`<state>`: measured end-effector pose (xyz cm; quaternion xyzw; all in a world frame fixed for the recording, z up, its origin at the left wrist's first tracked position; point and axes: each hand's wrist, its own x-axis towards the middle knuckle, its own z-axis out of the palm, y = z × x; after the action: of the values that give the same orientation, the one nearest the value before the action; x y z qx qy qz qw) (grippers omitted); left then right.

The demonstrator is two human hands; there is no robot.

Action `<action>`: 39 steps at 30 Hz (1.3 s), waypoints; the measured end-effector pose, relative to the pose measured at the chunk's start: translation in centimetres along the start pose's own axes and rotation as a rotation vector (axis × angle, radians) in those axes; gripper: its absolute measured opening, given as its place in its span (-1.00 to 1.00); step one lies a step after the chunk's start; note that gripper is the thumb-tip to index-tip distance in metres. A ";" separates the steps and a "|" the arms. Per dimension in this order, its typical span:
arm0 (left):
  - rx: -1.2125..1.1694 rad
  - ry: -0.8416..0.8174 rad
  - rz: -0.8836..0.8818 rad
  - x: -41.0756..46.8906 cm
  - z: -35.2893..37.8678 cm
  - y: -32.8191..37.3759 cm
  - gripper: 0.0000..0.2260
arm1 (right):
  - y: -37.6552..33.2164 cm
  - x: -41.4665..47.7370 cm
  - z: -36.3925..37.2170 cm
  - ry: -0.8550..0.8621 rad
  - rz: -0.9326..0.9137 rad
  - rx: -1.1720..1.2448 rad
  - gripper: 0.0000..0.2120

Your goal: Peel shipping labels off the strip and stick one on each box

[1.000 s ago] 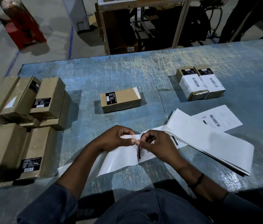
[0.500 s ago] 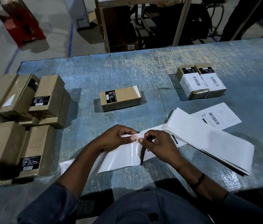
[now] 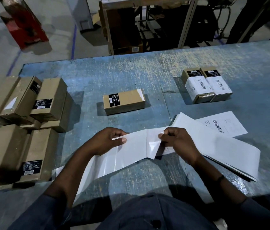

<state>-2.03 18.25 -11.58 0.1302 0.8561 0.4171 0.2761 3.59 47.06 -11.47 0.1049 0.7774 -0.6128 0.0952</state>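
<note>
One unlabelled box (image 3: 124, 103) lies alone on the tabletop (image 3: 147, 72). Right of it — two labelled boxes (image 3: 199, 87). Left of it, a pile of plain boxes (image 3: 48, 98), at least six; exact count unclear. In front of it — one label strip (image 3: 131, 155) and one loose printed label (image 3: 222, 125).

We are looking forward and down from a head-worn wide-angle camera, close over the bench (image 3: 131, 77). We are taking in its far edge and the floor (image 3: 59, 40) beyond.
</note>
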 end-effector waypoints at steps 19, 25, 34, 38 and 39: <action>0.525 0.166 -0.147 0.0 0.5 2.0 -0.81 | -4.0 -1.3 -5.6 0.258 0.279 0.776 -0.68; 0.688 0.219 -0.152 0.2 0.3 2.7 -0.78 | -5.4 -1.7 -6.8 0.394 0.062 0.934 -0.59; 0.281 0.229 0.363 -1.1 4.4 7.8 -0.02 | -6.7 -0.7 -2.0 0.219 0.011 0.769 -0.45; 0.086 0.351 0.339 -0.9 7.6 9.4 0.01 | -7.8 -0.8 1.8 0.241 0.109 0.750 -0.54; 0.046 0.372 0.318 -0.8 7.8 9.4 -0.02 | -7.9 -0.8 2.3 0.268 0.111 0.715 -0.57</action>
<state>3.13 28.71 -7.83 0.1903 0.8702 0.4526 0.0416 2.21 42.97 -4.37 0.2524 0.5133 -0.8201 -0.0169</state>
